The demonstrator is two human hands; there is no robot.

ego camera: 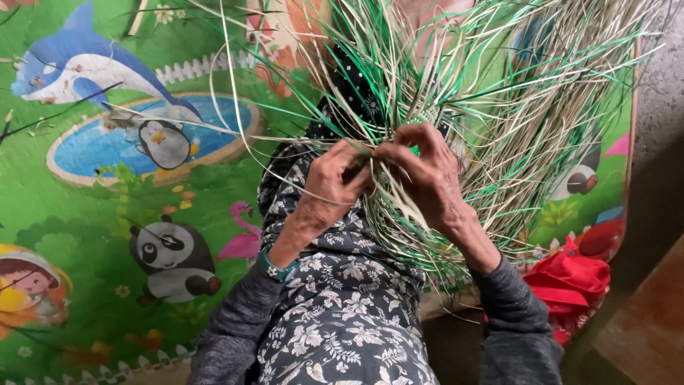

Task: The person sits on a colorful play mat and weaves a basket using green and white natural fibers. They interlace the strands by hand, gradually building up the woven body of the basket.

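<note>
A bundle of thin cream and green strips (499,121) fans out upward from a woven part resting against my lap. My left hand (333,187) pinches a few strips at the woven edge, its fingers closed on them. My right hand (425,171) grips strips right next to it, fingertips touching the left hand's. Loose strip ends spread over the top of the view. A green band sits on my left wrist. My knees, under dark floral cloth (335,299), lie below the hands.
A colourful children's play mat (114,214) with cartoon animals covers the floor. A red cloth bundle (570,281) lies at the mat's right edge. Bare grey and brown floor (659,214) runs along the right.
</note>
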